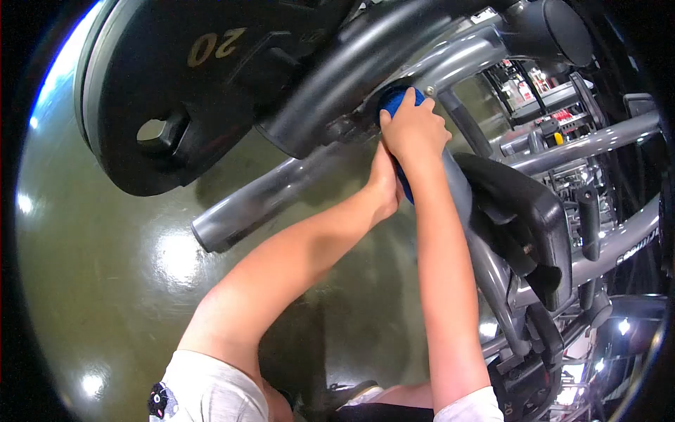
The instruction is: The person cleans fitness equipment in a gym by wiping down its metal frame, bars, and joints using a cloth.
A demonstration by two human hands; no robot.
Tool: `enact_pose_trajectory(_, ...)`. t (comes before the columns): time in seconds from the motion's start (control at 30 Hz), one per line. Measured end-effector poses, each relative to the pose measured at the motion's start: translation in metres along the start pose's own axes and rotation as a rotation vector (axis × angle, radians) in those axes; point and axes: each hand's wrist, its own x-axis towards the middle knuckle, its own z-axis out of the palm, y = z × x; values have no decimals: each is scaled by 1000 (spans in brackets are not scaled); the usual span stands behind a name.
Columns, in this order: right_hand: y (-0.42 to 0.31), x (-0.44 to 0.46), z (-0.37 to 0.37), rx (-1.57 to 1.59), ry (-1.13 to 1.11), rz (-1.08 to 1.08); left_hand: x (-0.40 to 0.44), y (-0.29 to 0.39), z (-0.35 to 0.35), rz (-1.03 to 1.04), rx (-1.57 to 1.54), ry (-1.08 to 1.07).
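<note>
A blue cloth [399, 100] lies against the grey metal frame [458, 58] of a gym machine, near the upper middle. My right hand [416, 128] presses on the cloth from above, its fingers slightly spread over the blue material. Just below and to the left, my left hand [385, 177] reaches around the cloth's lower side. Its fingers are mostly hidden behind the right hand and the frame, so its grip cannot be made out.
Black weight plates [158, 84] marked 20 hang at the upper left, beside a thick black tube [330, 84]. A grey bar [246, 200] sticks out below them. Black pads [538, 218] and curved tubes stand at the right, above a shiny green floor [126, 295].
</note>
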Motion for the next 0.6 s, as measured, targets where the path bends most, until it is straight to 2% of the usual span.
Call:
enact_pose_trajectory(0.07, 7, -13, -6, 16, 14, -3, -6, -1, 0, -46, -26, -73)
enact_pose_trajectory(0.37, 47, -75, -5, 31, 219, -60, -27, -48, -5, -69, 112, -151)
enact_pose_trajectory(0.43, 62, -83, 3, 91, 371, -217, -32, -58, -6, -105, 129, -140)
enact_pose_trajectory(0.53, 76, -94, 6, 100, 414, -287, -41, -70, -5, -100, 111, -175)
enact_pose_trajectory(0.6, 84, -107, 7, 90, 389, -272, -40, -79, -14, -38, 185, -287)
